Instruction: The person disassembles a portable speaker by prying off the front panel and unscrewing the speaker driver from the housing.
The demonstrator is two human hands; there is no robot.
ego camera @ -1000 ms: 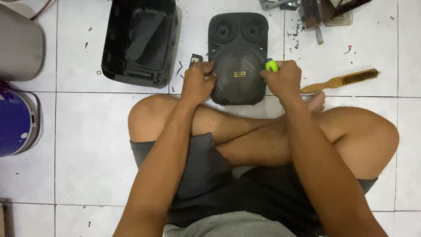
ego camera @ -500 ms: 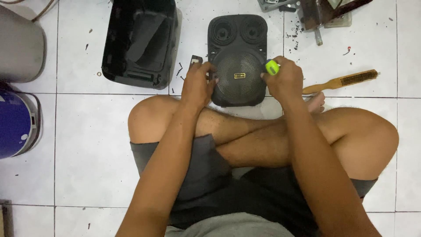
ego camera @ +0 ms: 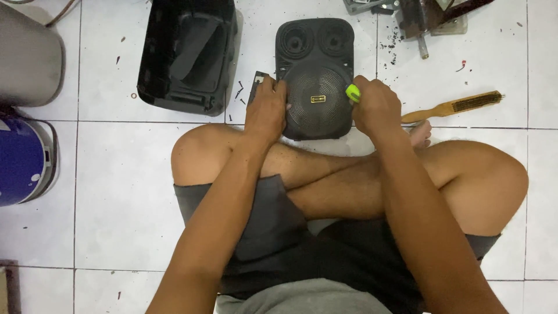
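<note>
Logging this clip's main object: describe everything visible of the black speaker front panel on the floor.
The speaker front panel is black, seemingly plastic, a rounded upright rectangle lying flat, face up, on white floor tiles. Two small round drivers sit at its far end, with a large round mesh grille below bearing a small gold badge. The left hand presses its left edge; the right hand, gripping a green-handled tool, meets its right edge.

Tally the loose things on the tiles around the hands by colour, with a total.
Black: 2, speaker front, empty housing
Wood: 1, wire brush
Blue: 1, container
Grey: 1, container
Total: 5
</note>
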